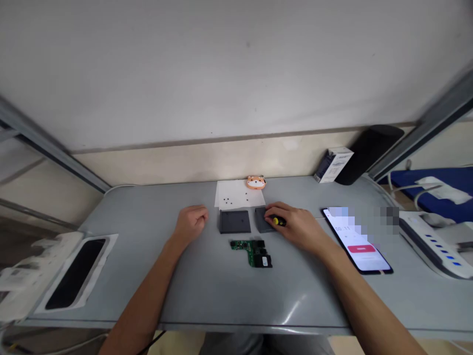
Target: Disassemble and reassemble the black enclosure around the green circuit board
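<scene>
My right hand [291, 222] is closed around a short black-and-yellow screwdriver [279, 220], its yellow end showing near the fingers. Its fingertips rest at a dark grey plastic casing half [261, 226], which they partly cover. To the left lies a flat dark grey casing half [234, 222]. My left hand [192, 222] lies on the desk in a loose fist beside that piece, not touching it, with nothing visible in it. A green circuit board [253, 252] with black parts lies in front of both casing pieces.
Several tiny dark screws [227, 200] are on white paper [236, 192], with an orange animal-face case [256, 182] at its back edge. A phone [360, 246] and a power strip [432, 241] lie right. A carton [333, 164] and black cylinder [369, 153] stand behind; a black slab [77, 273] lies left.
</scene>
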The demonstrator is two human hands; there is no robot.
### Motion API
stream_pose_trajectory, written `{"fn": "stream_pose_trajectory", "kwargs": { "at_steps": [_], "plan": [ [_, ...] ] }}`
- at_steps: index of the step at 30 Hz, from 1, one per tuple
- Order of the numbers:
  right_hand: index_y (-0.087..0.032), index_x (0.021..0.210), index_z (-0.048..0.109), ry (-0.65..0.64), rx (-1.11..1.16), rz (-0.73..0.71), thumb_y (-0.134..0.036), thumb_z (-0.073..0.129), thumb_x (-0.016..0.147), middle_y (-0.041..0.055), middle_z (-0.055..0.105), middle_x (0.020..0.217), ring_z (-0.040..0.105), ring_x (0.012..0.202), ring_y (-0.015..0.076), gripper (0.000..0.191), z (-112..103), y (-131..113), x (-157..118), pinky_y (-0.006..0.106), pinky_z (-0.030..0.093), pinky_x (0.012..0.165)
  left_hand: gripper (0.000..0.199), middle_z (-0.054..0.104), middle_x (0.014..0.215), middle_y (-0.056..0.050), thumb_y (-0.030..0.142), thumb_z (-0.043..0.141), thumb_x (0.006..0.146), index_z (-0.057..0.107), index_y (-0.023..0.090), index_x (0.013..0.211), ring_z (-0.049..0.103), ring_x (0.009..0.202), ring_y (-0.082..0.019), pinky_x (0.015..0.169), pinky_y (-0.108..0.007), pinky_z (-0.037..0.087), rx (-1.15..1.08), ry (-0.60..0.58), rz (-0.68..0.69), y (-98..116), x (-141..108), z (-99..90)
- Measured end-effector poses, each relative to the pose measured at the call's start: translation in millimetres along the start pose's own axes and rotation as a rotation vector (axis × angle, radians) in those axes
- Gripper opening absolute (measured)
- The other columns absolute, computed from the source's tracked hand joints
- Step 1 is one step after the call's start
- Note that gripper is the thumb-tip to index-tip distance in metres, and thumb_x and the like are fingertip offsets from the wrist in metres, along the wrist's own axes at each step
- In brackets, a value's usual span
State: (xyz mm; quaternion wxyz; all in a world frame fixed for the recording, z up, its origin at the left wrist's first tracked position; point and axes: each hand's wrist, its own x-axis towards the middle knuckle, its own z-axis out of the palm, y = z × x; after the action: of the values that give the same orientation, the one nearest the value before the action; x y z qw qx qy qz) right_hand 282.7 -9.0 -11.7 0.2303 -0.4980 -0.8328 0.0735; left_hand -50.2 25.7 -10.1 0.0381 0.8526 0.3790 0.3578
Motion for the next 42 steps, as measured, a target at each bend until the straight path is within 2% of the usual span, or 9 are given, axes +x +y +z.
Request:
{"fn": "stream_pose_trajectory", "kwargs": {
  "at_steps": [6, 11, 17, 21, 24, 27, 33, 38, 42],
  "plan": [
    [-0.028, 0.104, 0.074, 0.074, 0.068, 0.004, -0.03, 0.057, 0.103, 0.0007, 0.08, 0.117, 0.078, 0.088, 0.02, 0.016, 1, 0, 0, 0.031, 0.055, 0.067, 0.017, 0.037, 0.049, 0.004, 0.005, 0.037, 0.061, 0.034, 0.021, 0.056, 0.035, 0.045, -0.012, 0.048, -0.026, 0.027, -0.064, -0.032, 0.037, 3, -4, -0.9],
    [-0.027, 0.103, 0.074, 0.16, 0.074, 0.039, -0.031, 0.057, 0.102, 0.0013, 0.08, 0.112, 0.077, 0.087, 0.0187, 0.017, 1, -4, 1, 0.029, 0.052, 0.064, 0.021, 0.039, 0.05, 0.004, 0.006, 0.039, 0.071, 0.037, 0.022, 0.058, 0.036, 0.045, -0.012, 0.049, -0.027, 0.029, -0.063, 0.005, 0.047, 8, -2, -5.4],
    [-0.026, 0.098, 0.075, 0.229, -0.008, 0.154, -0.035, 0.052, 0.103, 0.0037, 0.079, 0.099, 0.074, 0.076, 0.0193, 0.025, 4, -8, 4, 0.03, 0.047, 0.06, 0.022, 0.04, 0.051, 0.005, 0.013, 0.042, 0.086, 0.045, 0.023, 0.067, 0.034, 0.043, -0.012, 0.049, -0.027, 0.032, 0.022, 0.13, -0.052, 7, -2, -3.9],
    [-0.026, 0.096, 0.075, 0.223, -0.033, 0.188, -0.034, 0.052, 0.102, 0.0042, 0.078, 0.097, 0.073, 0.075, 0.0198, 0.025, 6, -7, 5, 0.03, 0.046, 0.06, 0.016, 0.046, 0.055, 0.006, 0.021, 0.04, 0.097, 0.051, 0.023, 0.086, 0.041, 0.044, -0.012, 0.05, -0.025, 0.035, 0.023, 0.156, -0.164, 7, -3, 1.7],
    [-0.026, 0.097, 0.075, 0.222, -0.036, 0.206, -0.034, 0.054, 0.101, 0.0036, 0.078, 0.096, 0.074, 0.077, 0.0205, 0.023, 5, -7, 5, 0.03, 0.044, 0.06, 0.02, 0.049, 0.058, 0.004, 0.03, 0.038, 0.102, 0.048, 0.023, 0.086, 0.045, 0.047, -0.013, 0.052, -0.026, 0.033, 0.047, 0.159, -0.251, 7, -3, 6.5],
    [-0.025, 0.099, 0.075, 0.203, -0.009, 0.146, -0.032, 0.055, 0.101, 0.0034, 0.079, 0.097, 0.074, 0.077, 0.0198, 0.021, -1, -8, 3, 0.029, 0.046, 0.062, 0.035, 0.038, 0.053, 0.005, 0.036, 0.034, 0.105, 0.039, 0.024, 0.072, 0.037, 0.045, -0.013, 0.051, -0.029, 0.027, 0.069, 0.138, -0.277, 5, -3, 9.3],
    [-0.026, 0.106, 0.074, 0.093, -0.011, -0.112, -0.031, 0.052, 0.105, 0.0038, 0.079, 0.109, 0.076, 0.085, 0.0177, 0.023, -19, -22, -13, 0.029, 0.052, 0.068, 0.058, 0.022, 0.045, 0.003, 0.044, 0.035, 0.106, 0.02, 0.024, 0.053, 0.025, 0.04, -0.012, 0.049, -0.032, 0.019, 0.079, 0.11, -0.281, -3, -5, 8.5],
    [-0.025, 0.106, 0.074, -0.015, -0.13, -0.209, -0.037, 0.051, 0.107, 0.0046, 0.078, 0.11, 0.074, 0.071, 0.0168, 0.026, -15, -34, -38, 0.03, 0.053, 0.061, 0.059, 0.021, 0.044, 0.003, 0.044, 0.033, 0.107, 0.02, 0.024, 0.052, 0.025, 0.039, -0.012, 0.048, -0.032, 0.018, 0.061, 0.08, -0.29, -10, -5, 11.9],
    [-0.026, 0.113, 0.073, -0.065, -0.089, -0.22, -0.045, 0.06, 0.102, 0.0076, 0.073, 0.125, 0.075, 0.072, 0.0184, 0.025, -8, -38, -49, 0.034, 0.058, 0.063, 0.052, 0.031, 0.048, 0.004, 0.041, 0.033, 0.108, 0.03, 0.025, 0.059, 0.034, 0.043, -0.014, 0.049, -0.031, 0.026, 0.041, 0.038, -0.284, -12, -5, 14.4]
  ]
}}
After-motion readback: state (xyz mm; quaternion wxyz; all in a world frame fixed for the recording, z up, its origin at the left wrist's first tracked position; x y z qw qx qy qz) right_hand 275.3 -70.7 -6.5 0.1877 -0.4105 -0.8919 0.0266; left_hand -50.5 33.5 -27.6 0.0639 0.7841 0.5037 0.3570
